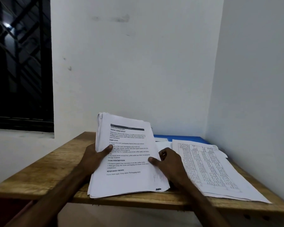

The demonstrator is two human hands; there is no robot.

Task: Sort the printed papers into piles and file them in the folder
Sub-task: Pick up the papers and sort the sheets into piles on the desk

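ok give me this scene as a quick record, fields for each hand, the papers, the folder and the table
left hand: grips held stack's left edge, thumb on top page
right hand: pinches its right edge, thumb on top
held stack: printed text pages, far end tilted up
flat pile: table-printed sheets, lying right of the stack
folder: blue, at back, partly under papers
table: wooden

Between our left hand [95,158] and right hand [169,163] we see a stack of papers [129,179], matt white. Under both hands the table [47,169] is bare wood, grained and dull. Beyond the right hand the blue folder [184,138] looks smooth, perhaps plastic.
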